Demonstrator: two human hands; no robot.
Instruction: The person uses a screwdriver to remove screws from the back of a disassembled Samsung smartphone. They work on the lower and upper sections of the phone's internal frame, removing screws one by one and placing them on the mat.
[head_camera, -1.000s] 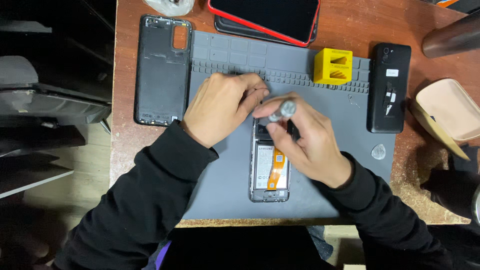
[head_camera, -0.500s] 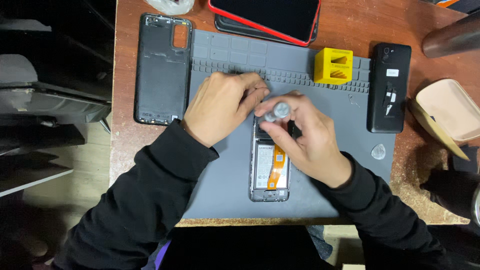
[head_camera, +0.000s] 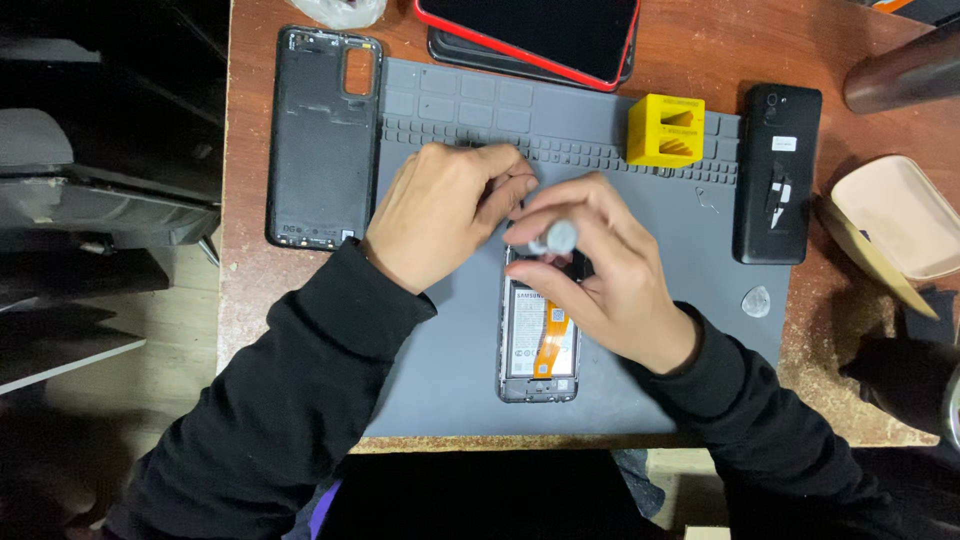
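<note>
Grey mat (head_camera: 450, 400) bears the opened phone (head_camera: 540, 345); both hands work at its top end.
Right hand (head_camera: 600, 270) pinches a screwdriver (head_camera: 560, 238); left hand (head_camera: 450, 220) fingers pressed together, steadying; phone light, fragile inside; best held by its edges.

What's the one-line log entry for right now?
left hand: steadies opened phone top | right hand: holds screwdriver upright on phone | mat: under phone | back cover: left of mat

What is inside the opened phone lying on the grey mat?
Inside the opened phone: a battery and an orange flex cable. Both hands cover its top end, hiding what lies there.
</note>
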